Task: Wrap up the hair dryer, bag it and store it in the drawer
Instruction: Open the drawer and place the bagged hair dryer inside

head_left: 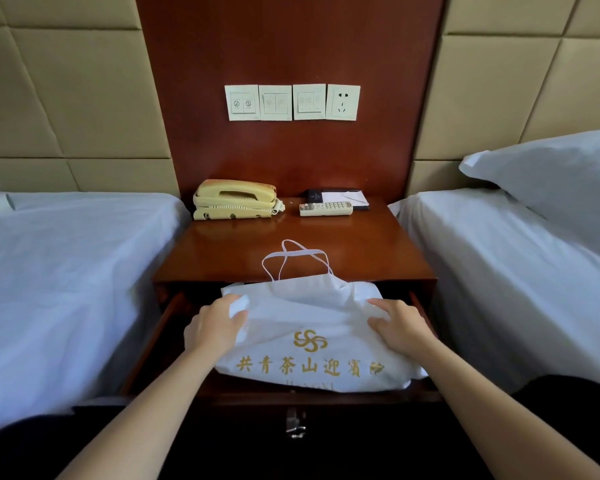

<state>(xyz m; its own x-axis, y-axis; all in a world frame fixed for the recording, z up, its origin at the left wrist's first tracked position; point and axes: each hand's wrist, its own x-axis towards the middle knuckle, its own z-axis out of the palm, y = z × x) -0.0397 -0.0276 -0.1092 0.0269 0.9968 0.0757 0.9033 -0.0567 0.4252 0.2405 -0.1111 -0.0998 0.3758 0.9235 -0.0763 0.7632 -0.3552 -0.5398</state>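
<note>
The white drawstring bag (309, 320) lies in the open nightstand drawer (257, 398); the hair dryer is hidden. The left hand (215, 329) and right hand (400, 329) each clutch bunched cloth at an upper corner. The limp fabric probably sags round a hard load, so it is best supported from beneath.

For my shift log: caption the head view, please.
The left hand and right hand grip a white bag in the open drawer, its drawstrings lying on the nightstand.

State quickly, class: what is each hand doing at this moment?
Left hand: closed, gripping the white bag at its left edge.
Right hand: closed, gripping the same bag at its right edge.
</note>
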